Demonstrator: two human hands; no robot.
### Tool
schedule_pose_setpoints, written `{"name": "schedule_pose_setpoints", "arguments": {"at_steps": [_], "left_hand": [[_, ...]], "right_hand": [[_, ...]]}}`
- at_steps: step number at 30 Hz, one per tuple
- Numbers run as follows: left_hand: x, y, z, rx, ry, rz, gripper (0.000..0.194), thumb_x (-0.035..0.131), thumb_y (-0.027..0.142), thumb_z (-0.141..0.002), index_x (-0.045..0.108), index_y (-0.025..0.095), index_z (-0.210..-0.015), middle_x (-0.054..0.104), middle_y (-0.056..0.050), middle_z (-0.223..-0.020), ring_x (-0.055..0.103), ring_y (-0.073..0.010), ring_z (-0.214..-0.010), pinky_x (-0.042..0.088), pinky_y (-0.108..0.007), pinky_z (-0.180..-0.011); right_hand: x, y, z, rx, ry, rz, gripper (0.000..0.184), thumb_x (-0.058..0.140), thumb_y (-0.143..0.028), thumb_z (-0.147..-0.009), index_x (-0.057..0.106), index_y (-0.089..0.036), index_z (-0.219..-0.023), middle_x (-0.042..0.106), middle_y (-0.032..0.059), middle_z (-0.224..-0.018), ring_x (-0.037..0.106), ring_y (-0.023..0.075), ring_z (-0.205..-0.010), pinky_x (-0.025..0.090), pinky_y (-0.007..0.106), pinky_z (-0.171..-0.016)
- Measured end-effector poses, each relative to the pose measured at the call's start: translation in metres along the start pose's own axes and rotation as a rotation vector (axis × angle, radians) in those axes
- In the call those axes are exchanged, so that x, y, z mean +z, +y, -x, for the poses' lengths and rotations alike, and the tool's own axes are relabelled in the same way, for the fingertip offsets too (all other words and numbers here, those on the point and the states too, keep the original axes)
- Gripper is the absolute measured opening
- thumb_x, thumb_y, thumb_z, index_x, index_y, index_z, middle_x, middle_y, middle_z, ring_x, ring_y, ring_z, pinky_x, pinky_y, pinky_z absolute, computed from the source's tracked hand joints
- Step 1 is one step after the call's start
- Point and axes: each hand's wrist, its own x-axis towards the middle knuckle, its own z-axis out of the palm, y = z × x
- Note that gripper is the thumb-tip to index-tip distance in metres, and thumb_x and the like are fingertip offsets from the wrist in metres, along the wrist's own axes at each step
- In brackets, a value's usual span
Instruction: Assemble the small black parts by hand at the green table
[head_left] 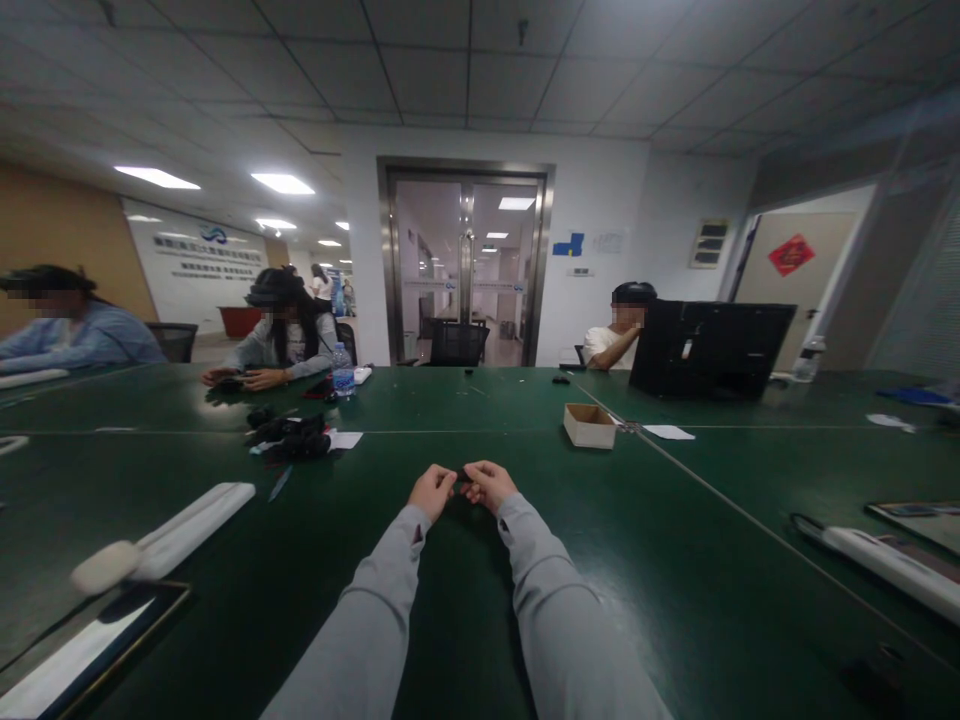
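Just above the green table (480, 410), my left hand (433, 490) and my right hand (489, 485) meet at the middle of the view. Between their fingertips is a small dark object (462, 474), too small to name. The fingers of both hands are closed in a pinch, the right thumb lying along the object's side. Grey sleeves cover both of my forearms. Beyond my right hand, an open cardboard box (589, 432) stands on the table.
Black gear (292, 435) lies in a heap at the left, near a water bottle (343, 372). Closer in are a white power strip (196, 530) and a phone (120, 640). A black monitor (709, 348) stands at the right back. Several people sit across the table.
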Motion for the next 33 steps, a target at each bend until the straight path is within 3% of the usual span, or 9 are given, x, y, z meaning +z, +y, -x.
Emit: {"name": "schedule_pose_setpoints", "arguments": {"at_steps": [10, 15, 18, 27, 33], "left_hand": [[-0.002, 0.009, 0.004, -0.015, 0.004, -0.012, 0.029, 0.051, 0.046, -0.068, 0.051, 0.016, -0.068, 0.052, 0.003, -0.049, 0.049, -0.0103, -0.045, 0.037, -0.022, -0.047], [-0.002, 0.016, 0.006, -0.100, -0.026, -0.041, 0.043, 0.036, 0.056, -0.073, 0.051, 0.017, -0.062, 0.049, 0.002, -0.045, 0.046, -0.0105, -0.042, 0.035, -0.023, -0.045], [-0.002, 0.016, 0.007, -0.090, -0.032, -0.073, 0.046, 0.035, 0.059, -0.072, 0.051, 0.017, -0.061, 0.049, 0.002, -0.044, 0.046, -0.0105, -0.042, 0.035, -0.023, -0.046], [-0.006, 0.029, 0.012, -0.050, 0.037, -0.293, 0.053, 0.028, 0.057, -0.076, 0.050, 0.019, -0.046, 0.052, 0.000, -0.042, 0.048, -0.0128, -0.044, 0.031, -0.024, -0.050], [-0.008, 0.028, 0.012, -0.081, 0.032, -0.278, 0.053, 0.029, 0.057, -0.076, 0.050, 0.019, -0.045, 0.052, -0.001, -0.041, 0.048, -0.0131, -0.043, 0.031, -0.024, -0.049]], "right_hand": [[-0.001, 0.000, 0.000, 0.012, -0.003, -0.003, 0.027, 0.067, -0.033, -0.066, 0.052, -0.013, -0.076, 0.058, 0.0013, -0.046, 0.052, 0.0086, -0.037, 0.040, 0.016, -0.035], [-0.001, 0.000, 0.000, -0.004, -0.045, -0.013, 0.030, 0.067, -0.031, -0.065, 0.051, -0.013, -0.081, 0.060, 0.0014, -0.049, 0.053, 0.0084, -0.038, 0.041, 0.016, -0.036], [0.000, 0.001, 0.000, -0.018, -0.061, -0.020, 0.029, 0.067, -0.030, -0.066, 0.051, -0.013, -0.083, 0.060, 0.0013, -0.050, 0.052, 0.0077, -0.038, 0.042, 0.017, -0.038], [0.002, -0.002, 0.004, -0.008, -0.088, -0.032, 0.030, 0.068, -0.027, -0.065, 0.053, -0.012, -0.086, 0.061, 0.0027, -0.052, 0.053, 0.0078, -0.040, 0.042, 0.017, -0.040], [0.000, -0.002, 0.004, -0.027, -0.115, -0.038, 0.033, 0.070, -0.026, -0.061, 0.054, -0.013, -0.087, 0.061, 0.0012, -0.055, 0.054, 0.0076, -0.042, 0.043, 0.017, -0.041]]}}
